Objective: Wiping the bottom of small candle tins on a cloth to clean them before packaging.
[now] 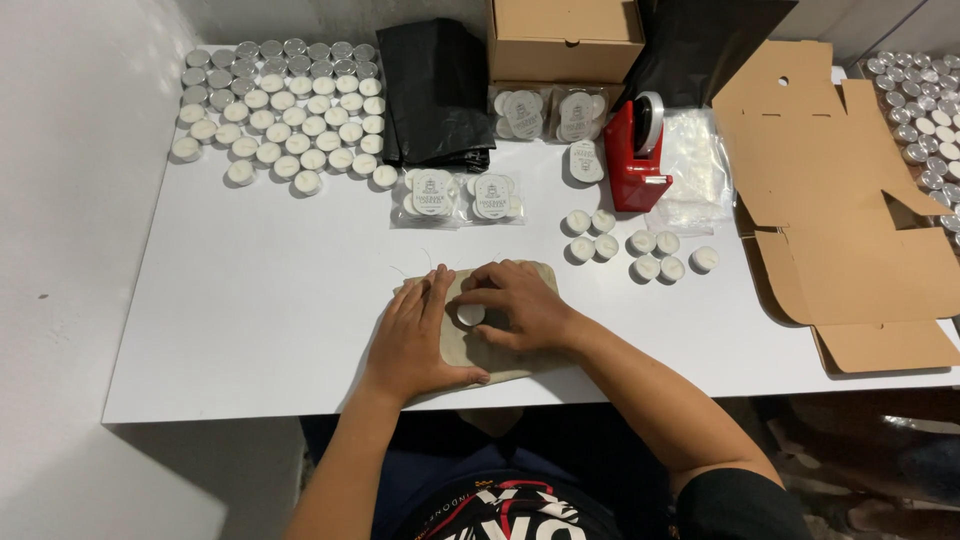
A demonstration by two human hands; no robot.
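both hands on a beige cloth pouch (500, 350) lying flat at the near edge of the white table (260, 300). left hand (415, 335) spread open, palm down, fingers together and pressing the pouch's left half, thumb along the near edge. right hand (520, 305) curled loosely over the pouch's top right, fingertips pinching a single white tealight (470, 314) that sits on the cloth between the two hands. hands just beside each other, nearly touching at the tealight.

loose tealights in small clusters (640, 250) right of the pouch, near a red tape dispenser (637, 150). big block of tealights (285, 110) at far left. packed tealight bags (460, 195) behind the pouch, more (550, 115) by a closed cardboard box (565, 35). black plastic sheet (435, 90) mid-back. flat unfolded carton (840, 200) right, clear plastic bags (695, 165) beside the dispenser, more tealights (925, 110) at far right edge.
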